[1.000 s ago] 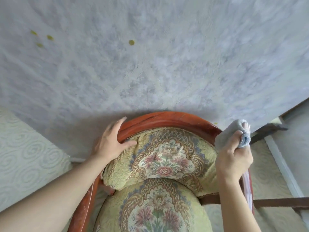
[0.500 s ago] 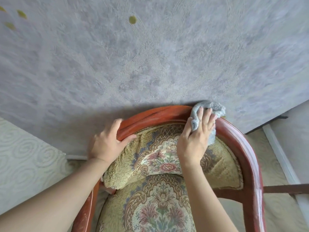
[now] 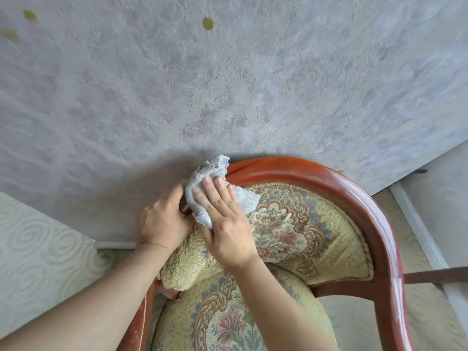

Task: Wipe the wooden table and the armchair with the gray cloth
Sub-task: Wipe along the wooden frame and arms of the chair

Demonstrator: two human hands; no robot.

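Observation:
The armchair has a curved red-brown wooden back rail [image 3: 329, 178] and a floral gold cushion [image 3: 291, 224]. Bunched on the top left of the rail lies the gray cloth [image 3: 215, 171]. My right hand [image 3: 222, 224] presses on the cloth with straight fingers. My left hand [image 3: 162, 221] grips the rail just left of the cloth, fingers curled over the wood, which they hide. The wooden table is not in view.
A gray patterned wall [image 3: 228, 84] stands right behind the chair back. A pale swirl-patterned wall [image 3: 38, 249] is at the left. White skirting [image 3: 417, 229] and a dark wooden bar [image 3: 435, 274] lie at the right beside the chair.
My right hand has slid the cloth leftward along the back rail, from the right end to the left part, until it meets my left hand. The view shifted left.

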